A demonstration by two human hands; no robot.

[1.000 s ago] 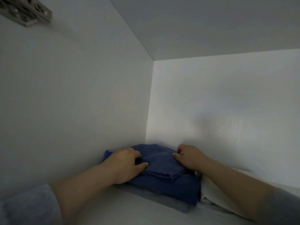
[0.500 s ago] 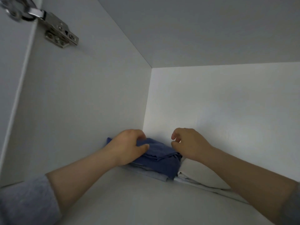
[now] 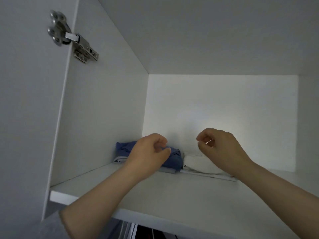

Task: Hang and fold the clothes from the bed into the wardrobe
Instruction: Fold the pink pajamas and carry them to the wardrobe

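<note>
on the top shelf (image 3: 172, 195) of the wardrobe, pushed back into the left rear corner, a folded blue garment (image 3: 176, 158) lies on top of a thinner grey one (image 3: 119, 159), whose edge shows beneath it. just to its right, touching it, sits a folded white stack (image 3: 195, 161), also against the back wall (image 3: 224, 109).

both bare forearms reach up and forward over the shelf's front edge, roughly parallel. the left hand (image 3: 150, 152) hovers in front of the blue garment, back of the hand toward the camera, its fingers loosely curled inward and the thumb pointing right toward the fingertips; it holds nothing, and whether it brushes the cloth cannot be told. the right hand (image 3: 222, 149) hangs above the white stack, wrist bent a little, fingers likewise loosely curled with the thumb tucked under the forefinger, nothing in its grasp. the two hands are well apart, with the back wall showing between them.

at upper left the door (image 3: 25, 100) stands open, its metal hinge (image 3: 74, 38) fixed to the side panel.
</note>
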